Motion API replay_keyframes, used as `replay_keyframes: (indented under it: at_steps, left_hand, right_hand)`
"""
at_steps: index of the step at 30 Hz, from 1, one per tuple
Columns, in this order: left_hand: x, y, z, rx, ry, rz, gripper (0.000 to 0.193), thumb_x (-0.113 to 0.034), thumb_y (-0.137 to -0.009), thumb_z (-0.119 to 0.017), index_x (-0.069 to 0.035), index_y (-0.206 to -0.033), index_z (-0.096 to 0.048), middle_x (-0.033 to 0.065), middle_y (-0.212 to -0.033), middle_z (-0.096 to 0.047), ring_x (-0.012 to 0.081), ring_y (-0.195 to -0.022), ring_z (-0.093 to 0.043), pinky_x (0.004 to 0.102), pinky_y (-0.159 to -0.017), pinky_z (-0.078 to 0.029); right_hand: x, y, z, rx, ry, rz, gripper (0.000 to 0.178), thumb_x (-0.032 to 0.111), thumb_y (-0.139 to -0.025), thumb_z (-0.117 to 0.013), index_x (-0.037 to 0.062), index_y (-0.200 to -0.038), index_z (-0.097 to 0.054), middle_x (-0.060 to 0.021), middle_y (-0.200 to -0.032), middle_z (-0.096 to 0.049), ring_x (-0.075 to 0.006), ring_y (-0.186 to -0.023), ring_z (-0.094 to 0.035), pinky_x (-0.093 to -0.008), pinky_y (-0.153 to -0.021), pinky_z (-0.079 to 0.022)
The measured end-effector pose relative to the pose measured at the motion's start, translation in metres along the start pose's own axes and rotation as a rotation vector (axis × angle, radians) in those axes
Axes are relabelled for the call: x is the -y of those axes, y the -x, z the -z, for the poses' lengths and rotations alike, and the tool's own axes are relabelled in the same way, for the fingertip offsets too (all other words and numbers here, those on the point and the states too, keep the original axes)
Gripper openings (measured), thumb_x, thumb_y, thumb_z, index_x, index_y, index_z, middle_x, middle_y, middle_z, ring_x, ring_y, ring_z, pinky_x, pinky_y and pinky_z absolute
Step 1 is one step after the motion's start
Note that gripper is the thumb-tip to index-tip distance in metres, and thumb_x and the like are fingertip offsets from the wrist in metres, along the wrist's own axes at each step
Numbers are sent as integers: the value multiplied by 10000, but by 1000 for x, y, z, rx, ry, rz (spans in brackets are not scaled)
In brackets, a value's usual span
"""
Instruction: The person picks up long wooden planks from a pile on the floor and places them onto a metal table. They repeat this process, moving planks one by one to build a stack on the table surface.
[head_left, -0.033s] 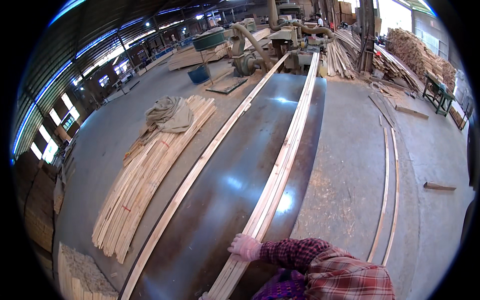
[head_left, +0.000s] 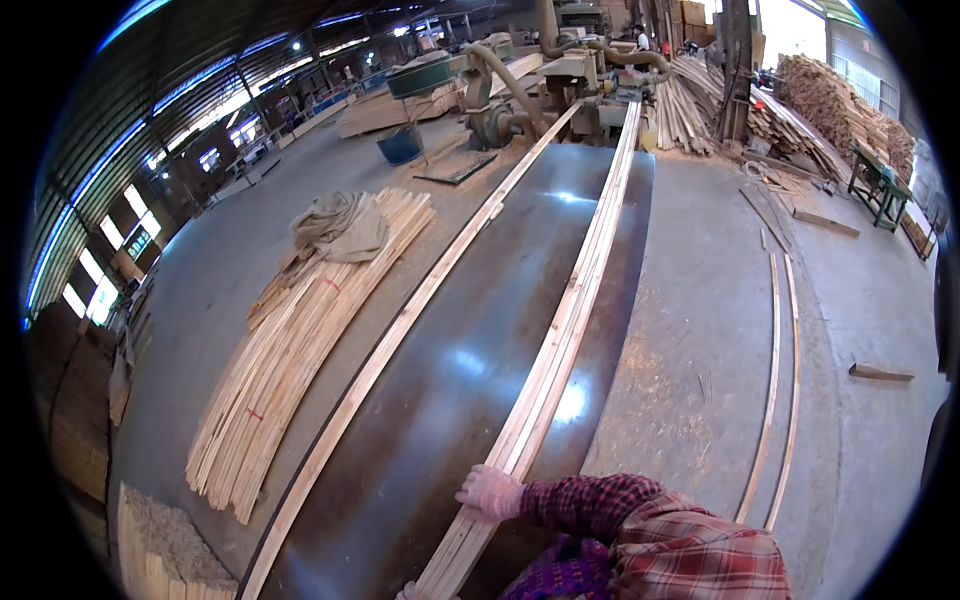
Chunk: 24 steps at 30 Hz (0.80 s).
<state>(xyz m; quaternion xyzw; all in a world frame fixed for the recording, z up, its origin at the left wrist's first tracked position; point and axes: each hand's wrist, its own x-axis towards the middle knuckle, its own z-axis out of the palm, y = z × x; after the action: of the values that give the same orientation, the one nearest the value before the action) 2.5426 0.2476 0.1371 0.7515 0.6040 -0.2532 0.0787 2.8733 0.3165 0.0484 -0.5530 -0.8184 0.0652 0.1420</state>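
A narrow bundle of long, pale wooden strips [head_left: 560, 350] runs lengthwise over a dark, shiny table [head_left: 450, 350], from the lower edge toward a machine at the far end. My right hand [head_left: 491, 493], in a pinkish-white work glove, is closed over the near part of this bundle, fingers wrapped across the top to its left side. Only a bit of my left hand [head_left: 411, 591], also gloved, shows at the lower edge, against the left side of the same strips. Most of that hand is cut off; the visible part appears to grip them.
A wooden rail [head_left: 370, 370] borders the table's left side. Beyond it, a tied stack of strips [head_left: 290, 370] lies under a crumpled cloth [head_left: 340, 228]. The machine [head_left: 580, 75] with hoses stands ahead. Two thin strips [head_left: 770, 390] and a short block [head_left: 880, 372] lie on the right floor.
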Motion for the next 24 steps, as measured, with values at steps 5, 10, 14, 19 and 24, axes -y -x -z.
replay_keyframes:
  at_steps: [5,10,14,19,24]
  left_hand:
    - [4,-19,-47,-345,207,-48,1080,-645,-463,-918,-39,-1303,-613,136,-1171,-686,324,-1140,-641,452,-1024,-487]
    - [9,-29,-70,-357,145,9,1099,-618,-492,-921,-36,-1357,-573,128,-1228,-667,326,-1196,-609,455,-1075,-458]
    - [8,-25,-59,-310,196,-10,1080,-591,-534,-918,-36,-1384,-549,164,-1263,-650,352,-1214,-596,471,-1087,-450]
    - [3,-24,-42,-194,219,50,1090,-580,-565,-919,-28,-1421,-530,183,-1347,-629,358,-1277,-571,471,-1125,-430]
    - [3,-24,-36,-162,246,56,1079,-595,-574,-914,-48,-1427,-543,182,-1350,-628,354,-1276,-571,470,-1124,-432]
  right_hand:
    - [-2,1,-5,-32,13,21,302,421,-840,-697,140,-951,-694,-52,-928,-687,-269,-976,-665,-433,-934,-488]
    - [0,27,12,-187,-15,116,564,440,-876,-691,57,-1288,-656,-162,-1348,-619,-314,-1326,-540,-470,-1158,-388]
    - [-27,69,31,-22,-35,-39,688,497,-943,-636,48,-1459,-553,-174,-1539,-511,-334,-1477,-419,-489,-1274,-261]
    - [-98,105,58,126,177,-390,811,596,-982,-547,67,-1583,-418,-178,-1657,-391,-333,-1570,-300,-484,-1307,-175]
    - [-100,107,62,109,232,-437,834,591,-966,-562,43,-1578,-416,-188,-1650,-397,-350,-1565,-306,-495,-1301,-184]
